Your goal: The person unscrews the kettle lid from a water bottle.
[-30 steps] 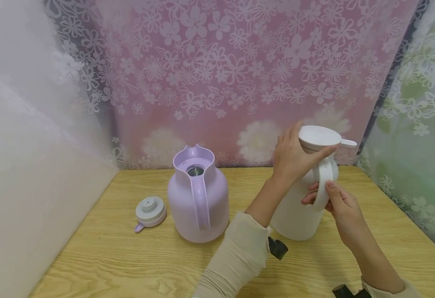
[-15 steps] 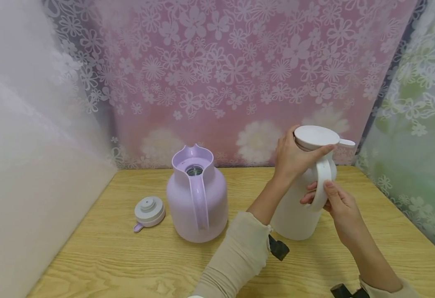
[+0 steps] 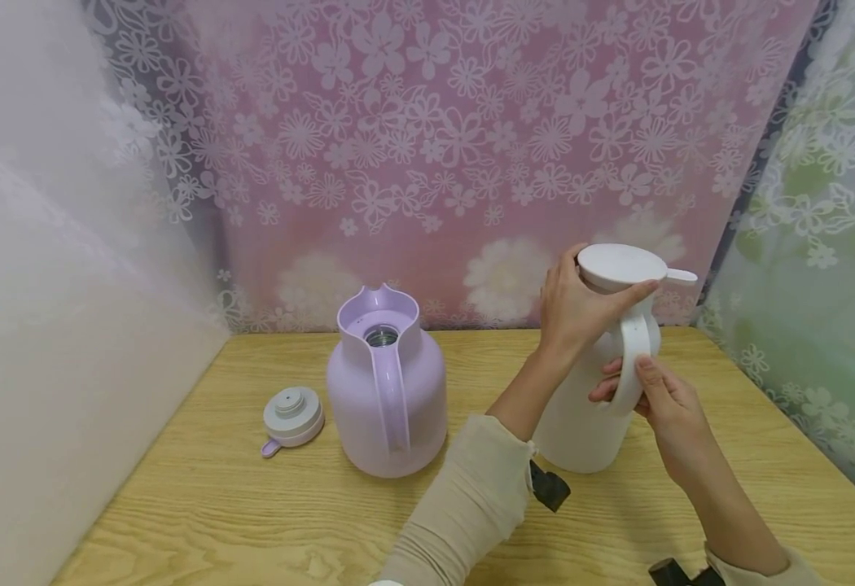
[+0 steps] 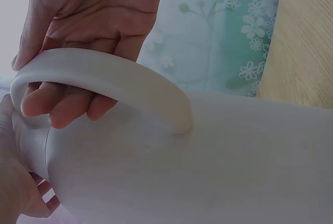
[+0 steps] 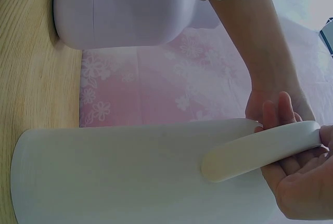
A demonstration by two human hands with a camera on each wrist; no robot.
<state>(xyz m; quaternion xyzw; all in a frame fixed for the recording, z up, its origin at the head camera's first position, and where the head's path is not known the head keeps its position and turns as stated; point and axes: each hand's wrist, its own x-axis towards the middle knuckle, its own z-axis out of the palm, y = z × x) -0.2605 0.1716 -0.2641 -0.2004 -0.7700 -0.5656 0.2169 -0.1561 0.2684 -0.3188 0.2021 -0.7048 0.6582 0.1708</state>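
Note:
A white thermos jug (image 3: 581,431) stands upright on the right of the table. My left hand (image 3: 572,313) grips its round white lid (image 3: 624,264), thumb on the near side and fingers round the far left. The lid sits at the jug's mouth, its small tab pointing right. With my right hand (image 3: 675,419) I hold the jug's curved handle (image 4: 104,70), the fingers passing through the loop and the thumb on the outside. To the left, a lilac thermos jug (image 3: 354,399) stands with its mouth uncovered. Beside it lies a grey and lilac stopper lid (image 3: 292,413), upside down.
The wood-grain table (image 3: 230,521) carries both jugs. A pink floral backdrop (image 3: 427,163) closes off the back, with a pale wall (image 3: 68,285) at left and a green floral sheet (image 3: 823,285) at right. Black straps (image 3: 548,487) sit at the wrists.
The white lid has shifted slightly left, then risen very slightly, with my left hand on it. My right hand keeps its hold on the handle. The lilac jug and its lid stay put.

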